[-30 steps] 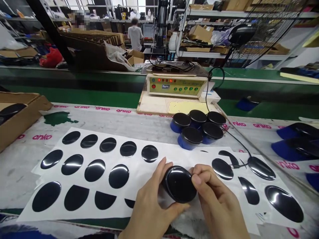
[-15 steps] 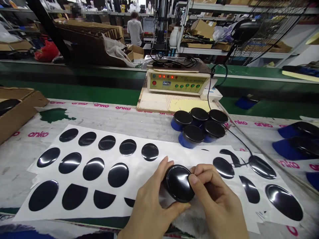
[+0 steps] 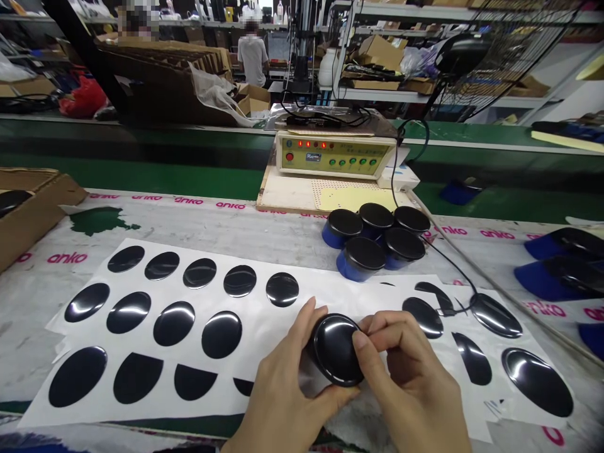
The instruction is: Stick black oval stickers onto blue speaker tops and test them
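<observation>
A glossy black round piece [image 3: 336,352] is held at the front middle, its shiny face turned up. My left hand [image 3: 287,384] wraps round its left and lower edges, thumb beneath. The thumb of my right hand [image 3: 406,371] presses on its right edge, with the fingers curled behind. White sheets [image 3: 264,352] lie under and around the hands, carrying rows of black ovals such as one oval [image 3: 221,335] left of my left hand. Beyond my hands stand several black-topped blue cups [image 3: 361,258] in a cluster.
A control box [image 3: 335,156] with red lights sits on a board at the back. An open cardboard box [image 3: 38,207] stands at the left. More blue cups [image 3: 561,277] are at the right edge. Cables cross the right side. A person [image 3: 253,56] is in the background.
My right thumb has shifted slightly left along the black piece, and the reflection on its face has moved. The whole view has shifted slightly.
</observation>
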### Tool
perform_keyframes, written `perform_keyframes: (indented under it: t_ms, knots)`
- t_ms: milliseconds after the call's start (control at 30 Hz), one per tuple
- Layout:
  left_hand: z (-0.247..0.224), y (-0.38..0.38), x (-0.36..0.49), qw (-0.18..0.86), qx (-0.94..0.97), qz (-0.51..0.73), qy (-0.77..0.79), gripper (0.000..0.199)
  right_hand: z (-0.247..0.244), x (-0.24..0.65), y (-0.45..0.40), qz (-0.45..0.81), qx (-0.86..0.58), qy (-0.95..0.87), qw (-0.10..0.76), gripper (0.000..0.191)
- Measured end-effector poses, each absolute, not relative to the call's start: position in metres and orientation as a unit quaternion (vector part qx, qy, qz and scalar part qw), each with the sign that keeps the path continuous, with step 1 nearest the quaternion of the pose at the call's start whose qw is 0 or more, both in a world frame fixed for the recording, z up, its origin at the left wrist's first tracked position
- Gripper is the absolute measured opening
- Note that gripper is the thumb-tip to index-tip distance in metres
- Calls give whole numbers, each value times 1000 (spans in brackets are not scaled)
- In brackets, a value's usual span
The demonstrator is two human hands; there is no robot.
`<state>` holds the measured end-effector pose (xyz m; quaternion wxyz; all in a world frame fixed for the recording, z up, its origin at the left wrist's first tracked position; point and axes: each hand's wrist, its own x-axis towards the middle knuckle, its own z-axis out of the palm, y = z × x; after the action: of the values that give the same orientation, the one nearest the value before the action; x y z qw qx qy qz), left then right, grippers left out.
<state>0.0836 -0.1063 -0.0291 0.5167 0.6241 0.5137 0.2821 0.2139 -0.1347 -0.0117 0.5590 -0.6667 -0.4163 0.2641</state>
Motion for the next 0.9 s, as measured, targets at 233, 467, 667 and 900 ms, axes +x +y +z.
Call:
perform_keyframes:
  t_ms: [233,467,667,900]
  knots:
    - [-46,-108,77,327,796,332,387,61,-5,219,-135,252,-689,-462,499,27]
    - [-47,-109,80,261,827,345,360,49,0,240,-134,313,-754,-403,415,36]
    - [-49,-109,81,294,794,297,441,76,-9,218,-130,424,-660,-376,494,42]
    - [-41,-110,90,270,807,274,449,52,-18,222,-134,467,-646,-312,516,51]
